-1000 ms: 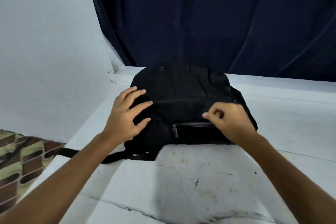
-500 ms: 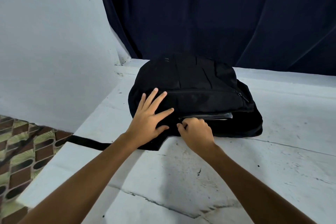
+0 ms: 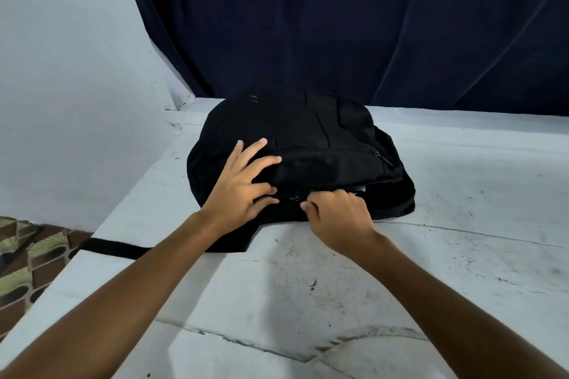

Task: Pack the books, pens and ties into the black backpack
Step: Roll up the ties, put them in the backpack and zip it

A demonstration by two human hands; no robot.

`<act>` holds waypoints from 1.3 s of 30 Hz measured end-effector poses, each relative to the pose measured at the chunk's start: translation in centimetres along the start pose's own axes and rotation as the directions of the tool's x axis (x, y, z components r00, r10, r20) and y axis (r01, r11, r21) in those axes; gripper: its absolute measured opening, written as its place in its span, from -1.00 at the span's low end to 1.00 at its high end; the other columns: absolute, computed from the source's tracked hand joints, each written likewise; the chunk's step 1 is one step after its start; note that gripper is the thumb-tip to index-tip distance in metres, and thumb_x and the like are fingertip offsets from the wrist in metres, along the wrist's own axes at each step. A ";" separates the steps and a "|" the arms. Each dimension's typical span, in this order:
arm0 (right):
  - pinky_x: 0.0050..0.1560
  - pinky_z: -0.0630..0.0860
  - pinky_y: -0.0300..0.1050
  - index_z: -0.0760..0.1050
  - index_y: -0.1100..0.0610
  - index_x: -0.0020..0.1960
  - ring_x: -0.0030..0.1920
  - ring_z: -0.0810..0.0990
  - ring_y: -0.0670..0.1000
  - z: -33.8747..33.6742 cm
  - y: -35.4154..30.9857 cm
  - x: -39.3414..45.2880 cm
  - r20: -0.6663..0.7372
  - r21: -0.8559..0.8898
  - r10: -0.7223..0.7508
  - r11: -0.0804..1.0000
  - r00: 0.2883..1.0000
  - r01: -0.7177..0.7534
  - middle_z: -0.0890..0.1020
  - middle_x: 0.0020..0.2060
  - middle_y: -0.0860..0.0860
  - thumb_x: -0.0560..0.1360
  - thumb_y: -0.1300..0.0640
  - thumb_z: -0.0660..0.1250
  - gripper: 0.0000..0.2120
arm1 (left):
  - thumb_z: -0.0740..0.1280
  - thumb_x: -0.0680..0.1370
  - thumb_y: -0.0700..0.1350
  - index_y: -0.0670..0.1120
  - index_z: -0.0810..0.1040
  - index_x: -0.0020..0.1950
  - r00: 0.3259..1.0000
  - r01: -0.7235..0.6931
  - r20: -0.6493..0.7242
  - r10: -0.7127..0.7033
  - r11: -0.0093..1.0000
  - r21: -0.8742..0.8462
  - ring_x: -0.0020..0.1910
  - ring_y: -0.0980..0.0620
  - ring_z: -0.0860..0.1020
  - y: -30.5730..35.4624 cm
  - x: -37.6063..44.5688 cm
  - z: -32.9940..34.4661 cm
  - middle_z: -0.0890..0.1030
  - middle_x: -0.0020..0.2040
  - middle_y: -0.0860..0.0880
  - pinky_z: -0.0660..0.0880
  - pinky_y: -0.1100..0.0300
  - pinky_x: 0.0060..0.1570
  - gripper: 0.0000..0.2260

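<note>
At the far left a patterned floor [image 3: 27, 258] shows below the edge of the white desk [image 3: 462, 224], and a black strap [image 3: 110, 248] of the backpack trails over that edge. The black backpack [image 3: 295, 138] lies flat on the desk near the back corner, in front of a dark blue curtain [image 3: 338, 24] and beside a pale wall [image 3: 67, 71].

The left hand [image 3: 243, 191] lies on the left part of the backpack with its fingers spread and nearly straight, pressing the fabric down; it holds nothing. It sat in much the same place half a second ago, though the lower fingers are now drawn closer to the zip.

Just to its right, the right hand [image 3: 338, 218] is curled, pinching at the zip line of the front pocket near the zipper pull [image 3: 295, 197]. A second ago this hand was further right along the pocket; it has since travelled left, and now sits nearly touching the left hand. To its right the pocket mouth gapes slightly, with something pale showing inside.
</note>
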State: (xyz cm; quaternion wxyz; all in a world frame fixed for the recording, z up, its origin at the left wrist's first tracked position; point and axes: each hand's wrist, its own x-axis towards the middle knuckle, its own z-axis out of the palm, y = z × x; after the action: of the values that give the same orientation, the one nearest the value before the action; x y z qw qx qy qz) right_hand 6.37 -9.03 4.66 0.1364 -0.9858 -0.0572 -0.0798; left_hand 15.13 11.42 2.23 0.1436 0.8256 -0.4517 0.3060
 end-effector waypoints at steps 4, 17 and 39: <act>-0.14 0.40 -0.10 0.49 0.06 -0.11 -0.13 0.56 0.12 -1.4 6.8 -0.9 0.025 -0.065 0.203 0.977 0.979 -0.201 0.57 -0.20 0.06 0.63 -0.05 0.11 -0.71 | 0.37 0.51 0.04 -0.12 0.72 -0.19 0.999 0.039 0.005 -0.039 0.999 0.007 0.46 -0.24 0.29 -0.7 -1.0 -0.7 0.59 0.25 -0.14 0.14 -0.35 0.43 -0.74; -0.33 0.52 -0.09 0.59 0.27 -0.01 -0.34 0.54 0.12 -1.9 21.0 0.0 0.192 0.770 0.597 0.401 0.779 -0.497 0.56 -0.27 0.14 0.57 0.03 0.28 -0.71 | 0.39 0.46 0.08 -0.13 0.69 0.09 0.911 0.364 -0.228 -0.344 0.930 0.052 0.47 -0.29 0.25 3.6 -2.8 0.7 0.45 0.39 -0.22 0.10 -0.34 0.43 -0.65; -0.43 0.18 -0.14 0.15 0.14 -0.41 -0.45 0.25 0.01 2.1 13.1 -0.1 0.055 0.793 0.621 0.448 0.782 -0.412 0.25 -0.49 0.02 0.57 -0.26 0.12 -0.42 | 0.15 0.51 0.34 0.13 0.32 0.50 0.058 0.394 0.488 -0.871 -0.429 -0.813 0.37 -0.01 0.43 8.5 3.2 1.4 0.41 0.46 0.06 0.36 -0.09 0.29 -0.40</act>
State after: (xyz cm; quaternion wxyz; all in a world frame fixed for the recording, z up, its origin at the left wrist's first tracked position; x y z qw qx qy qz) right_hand 8.36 -20.95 -0.73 0.5668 -0.7796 0.2368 -0.1218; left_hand 9.87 3.94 2.84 0.8148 0.5500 0.1833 -0.0063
